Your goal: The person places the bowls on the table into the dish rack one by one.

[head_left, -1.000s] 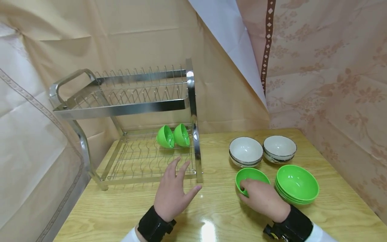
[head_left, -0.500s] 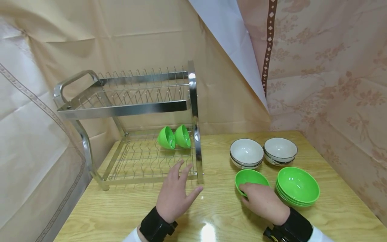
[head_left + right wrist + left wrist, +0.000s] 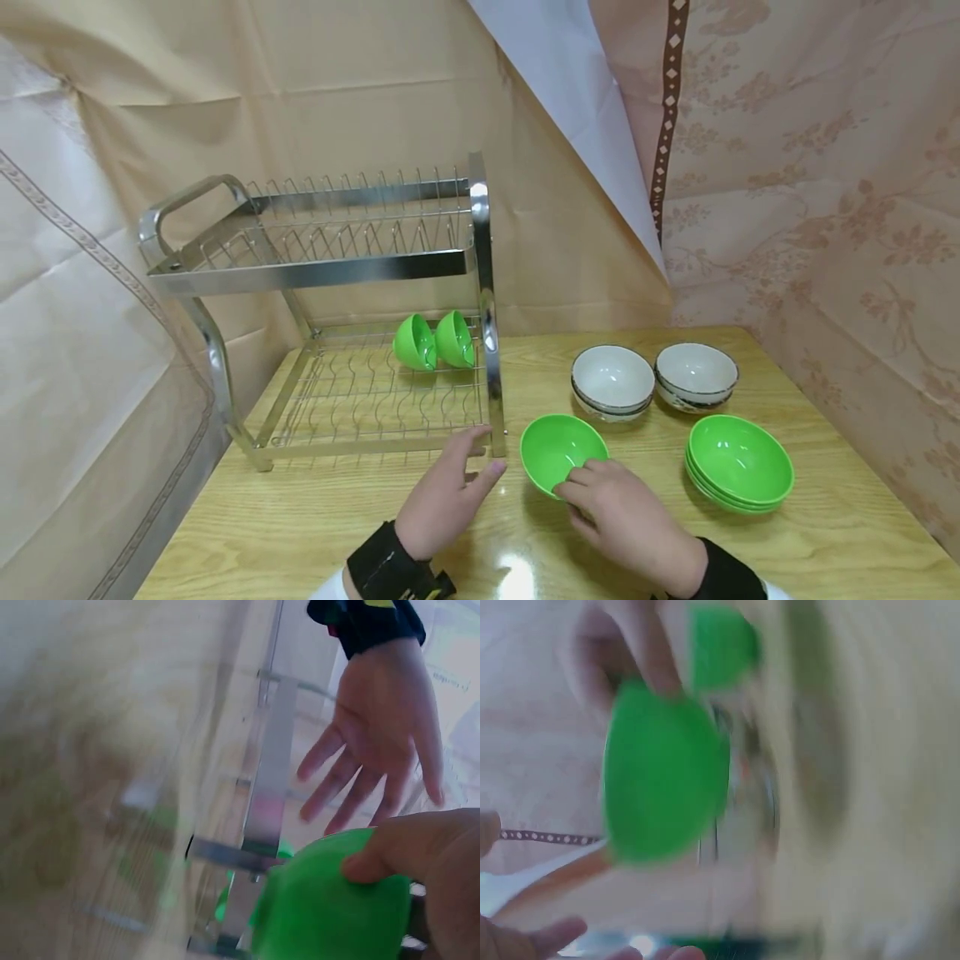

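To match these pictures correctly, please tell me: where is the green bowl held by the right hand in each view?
Head: green bowl low, just right of centre.
Left wrist: green bowl left of centre, around mid-height, blurred.
Right wrist: green bowl at the bottom, right of centre, cut by the edge.
Shared landmark: the right hand, holding this bowl in all three views.

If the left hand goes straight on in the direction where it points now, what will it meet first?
Probably the front right leg of the metal rack, towards which the left hand points; the depth between them is unclear.
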`<action>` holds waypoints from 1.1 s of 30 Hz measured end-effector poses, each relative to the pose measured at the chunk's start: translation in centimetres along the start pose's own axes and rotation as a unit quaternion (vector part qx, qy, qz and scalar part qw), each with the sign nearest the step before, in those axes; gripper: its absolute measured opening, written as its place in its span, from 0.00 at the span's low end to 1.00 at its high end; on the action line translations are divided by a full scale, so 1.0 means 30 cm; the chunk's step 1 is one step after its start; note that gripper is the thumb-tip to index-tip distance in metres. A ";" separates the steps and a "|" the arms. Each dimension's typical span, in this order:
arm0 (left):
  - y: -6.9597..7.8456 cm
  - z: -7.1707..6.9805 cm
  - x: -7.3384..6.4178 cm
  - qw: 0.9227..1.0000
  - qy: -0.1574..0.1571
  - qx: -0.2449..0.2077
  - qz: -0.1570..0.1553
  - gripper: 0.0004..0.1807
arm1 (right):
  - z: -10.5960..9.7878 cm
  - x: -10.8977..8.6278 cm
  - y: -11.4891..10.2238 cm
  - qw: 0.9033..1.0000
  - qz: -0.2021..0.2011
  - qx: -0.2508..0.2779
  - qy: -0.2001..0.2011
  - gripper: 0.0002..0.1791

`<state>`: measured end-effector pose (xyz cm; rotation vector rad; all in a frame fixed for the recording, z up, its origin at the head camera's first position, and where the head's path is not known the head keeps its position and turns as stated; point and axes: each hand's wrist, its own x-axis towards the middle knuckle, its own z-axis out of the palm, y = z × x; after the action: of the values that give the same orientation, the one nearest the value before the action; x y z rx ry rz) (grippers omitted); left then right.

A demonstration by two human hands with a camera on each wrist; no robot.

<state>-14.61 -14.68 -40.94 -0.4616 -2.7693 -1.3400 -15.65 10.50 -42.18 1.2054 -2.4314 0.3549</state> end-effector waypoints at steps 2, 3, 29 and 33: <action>0.005 0.004 -0.002 0.991 -0.038 -0.126 -0.019 0.33 | 0.001 0.001 -0.016 0.999 -0.033 0.010 0.026 0.12; 0.006 0.007 -0.002 0.982 -0.054 -0.180 -0.026 0.32 | 0.001 0.001 -0.023 0.998 -0.050 0.016 0.036 0.13; 0.005 -0.026 -0.016 0.868 -0.092 -0.477 -0.106 0.23 | 0.023 0.014 -0.033 0.985 -0.128 0.075 0.091 0.20; 0.004 -0.063 -0.028 0.891 -0.036 -0.437 -0.113 0.28 | 0.035 0.020 -0.023 0.990 -0.086 0.073 0.089 0.22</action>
<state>-13.97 -16.28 -39.78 -0.1855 -2.1380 -2.6441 -15.68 9.25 -42.80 1.3720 -2.1629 0.5713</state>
